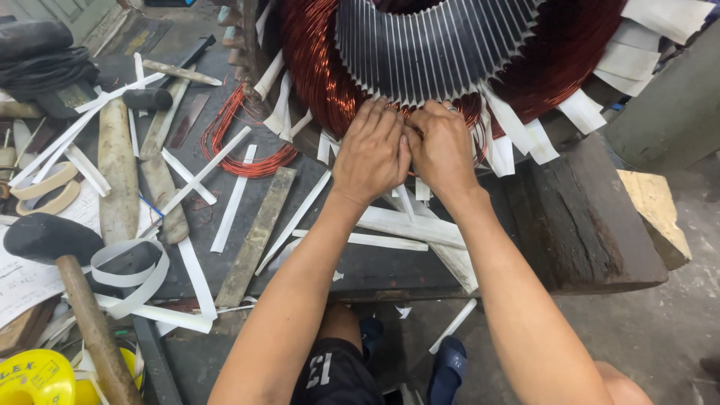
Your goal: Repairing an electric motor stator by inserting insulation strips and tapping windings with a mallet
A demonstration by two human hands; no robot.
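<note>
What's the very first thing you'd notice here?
The huge ring of shiny red copper wire at the top, wrapped around a grey ribbed metal core. Both the left hand and right hand press into the wire at its bottom edge. White paper strips lie scattered over the dark workbench.

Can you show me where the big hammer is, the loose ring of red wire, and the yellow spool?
mallet (46, 236): head view, on its black rubber head.
loose copper wire coil (244, 161): head view, on its lower strands.
yellow spool (34, 379): head view, on its top face.
</note>
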